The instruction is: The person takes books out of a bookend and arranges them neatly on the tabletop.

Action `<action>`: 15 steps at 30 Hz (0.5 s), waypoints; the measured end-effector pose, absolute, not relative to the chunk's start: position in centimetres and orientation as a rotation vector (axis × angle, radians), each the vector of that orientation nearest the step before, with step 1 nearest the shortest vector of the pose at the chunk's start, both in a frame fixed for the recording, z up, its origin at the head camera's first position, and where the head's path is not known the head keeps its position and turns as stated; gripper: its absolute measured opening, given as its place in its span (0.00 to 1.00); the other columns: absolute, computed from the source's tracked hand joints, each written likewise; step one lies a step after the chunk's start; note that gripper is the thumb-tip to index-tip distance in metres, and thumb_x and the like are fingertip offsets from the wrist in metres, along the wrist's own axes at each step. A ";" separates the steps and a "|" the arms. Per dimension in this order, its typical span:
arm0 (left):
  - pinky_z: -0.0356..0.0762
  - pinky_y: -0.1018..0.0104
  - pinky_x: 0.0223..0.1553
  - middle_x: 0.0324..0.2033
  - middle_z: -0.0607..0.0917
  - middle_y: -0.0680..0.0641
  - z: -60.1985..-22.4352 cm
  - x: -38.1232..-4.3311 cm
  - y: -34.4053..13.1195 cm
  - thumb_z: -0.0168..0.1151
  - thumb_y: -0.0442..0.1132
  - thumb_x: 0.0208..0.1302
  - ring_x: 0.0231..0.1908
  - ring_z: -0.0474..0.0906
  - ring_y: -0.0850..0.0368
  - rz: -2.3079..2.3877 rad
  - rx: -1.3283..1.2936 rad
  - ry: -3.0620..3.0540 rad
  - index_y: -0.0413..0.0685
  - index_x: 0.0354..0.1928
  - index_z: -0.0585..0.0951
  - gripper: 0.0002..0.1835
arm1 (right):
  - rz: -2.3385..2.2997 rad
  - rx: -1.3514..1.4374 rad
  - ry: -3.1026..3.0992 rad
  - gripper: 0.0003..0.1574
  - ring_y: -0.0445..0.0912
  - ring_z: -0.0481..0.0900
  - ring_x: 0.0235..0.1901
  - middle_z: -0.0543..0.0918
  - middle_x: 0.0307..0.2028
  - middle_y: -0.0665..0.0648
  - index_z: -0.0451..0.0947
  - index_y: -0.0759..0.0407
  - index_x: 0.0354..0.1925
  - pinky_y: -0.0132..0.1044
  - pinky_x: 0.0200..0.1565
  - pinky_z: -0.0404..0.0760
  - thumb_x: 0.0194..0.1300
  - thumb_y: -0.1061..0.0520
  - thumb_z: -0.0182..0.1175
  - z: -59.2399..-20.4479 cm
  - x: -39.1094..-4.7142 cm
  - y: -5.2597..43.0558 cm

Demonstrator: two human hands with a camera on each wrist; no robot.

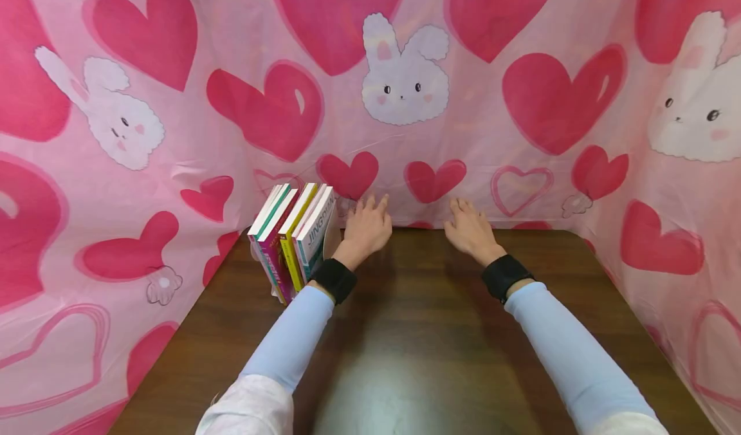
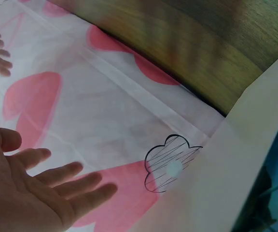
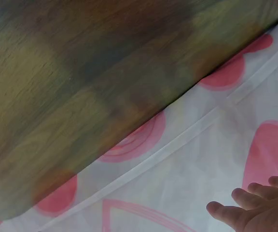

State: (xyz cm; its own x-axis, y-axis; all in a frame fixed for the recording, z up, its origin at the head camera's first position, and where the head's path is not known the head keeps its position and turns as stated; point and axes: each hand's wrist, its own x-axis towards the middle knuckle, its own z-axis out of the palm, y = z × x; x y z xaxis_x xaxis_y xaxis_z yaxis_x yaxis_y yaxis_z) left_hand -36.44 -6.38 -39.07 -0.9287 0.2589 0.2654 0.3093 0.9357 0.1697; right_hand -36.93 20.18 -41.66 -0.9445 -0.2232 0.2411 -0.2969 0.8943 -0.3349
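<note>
My left hand [image 1: 368, 229] hovers over the far part of the table, fingers spread and holding nothing. Just left of it several books [image 1: 295, 235] stand upright in a row, some with white, yellow-green and magenta covers; the nearest white one reads "JINGDIAN" or similar, partly unclear. My right hand [image 1: 471, 230] is held out over the table's far side, fingers extended, with nothing in it. In the left wrist view the left hand [image 2: 37, 193] shows spread fingers, and a book's edge appears at the right. The right wrist view shows the right hand's fingers [image 3: 255, 203] at the lower right corner.
The brown wooden table [image 1: 428, 358] lies under both arms. A pink cloth [image 1: 405, 145] with hearts and rabbits hangs behind the table and along both sides. A pale bookend-like plate [image 1: 332, 232] stands at the right end of the book row.
</note>
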 end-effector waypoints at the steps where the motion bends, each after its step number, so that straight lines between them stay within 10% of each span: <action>1: 0.67 0.38 0.68 0.75 0.69 0.39 -39.0 -36.3 -6.4 0.39 0.50 0.82 0.72 0.66 0.37 -0.344 -0.438 -2.844 0.54 0.81 0.65 0.30 | 0.581 0.390 -2.853 0.42 0.66 0.53 0.78 0.58 0.78 0.72 0.55 0.70 0.80 0.73 0.72 0.50 0.77 0.50 0.48 -41.7 -36.8 20.2; 9: 0.77 0.42 0.61 0.67 0.77 0.39 -39.8 -34.1 -7.4 0.42 0.51 0.84 0.62 0.78 0.40 -0.615 -0.457 -2.778 0.47 0.78 0.69 0.29 | 0.928 0.257 -2.679 0.42 0.63 0.66 0.73 0.65 0.77 0.65 0.58 0.61 0.81 0.71 0.64 0.69 0.74 0.51 0.51 -42.0 -35.6 19.1; 15: 0.83 0.50 0.45 0.38 0.85 0.46 -40.4 -31.2 -8.7 0.45 0.49 0.84 0.42 0.84 0.48 -0.708 -0.539 -2.789 0.47 0.46 0.84 0.19 | 1.050 0.224 -2.609 0.37 0.63 0.77 0.63 0.75 0.70 0.65 0.66 0.58 0.78 0.67 0.56 0.77 0.74 0.52 0.52 -43.3 -34.0 18.2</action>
State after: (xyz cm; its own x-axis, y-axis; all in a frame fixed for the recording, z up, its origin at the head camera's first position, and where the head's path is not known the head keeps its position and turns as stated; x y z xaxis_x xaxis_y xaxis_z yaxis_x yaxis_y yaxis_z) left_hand -31.25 -8.68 -40.42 -0.9100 0.2956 0.2907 0.3985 0.8172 0.4165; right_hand -34.03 18.23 -43.30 -0.9369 -0.0263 0.3487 -0.2605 0.7177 -0.6458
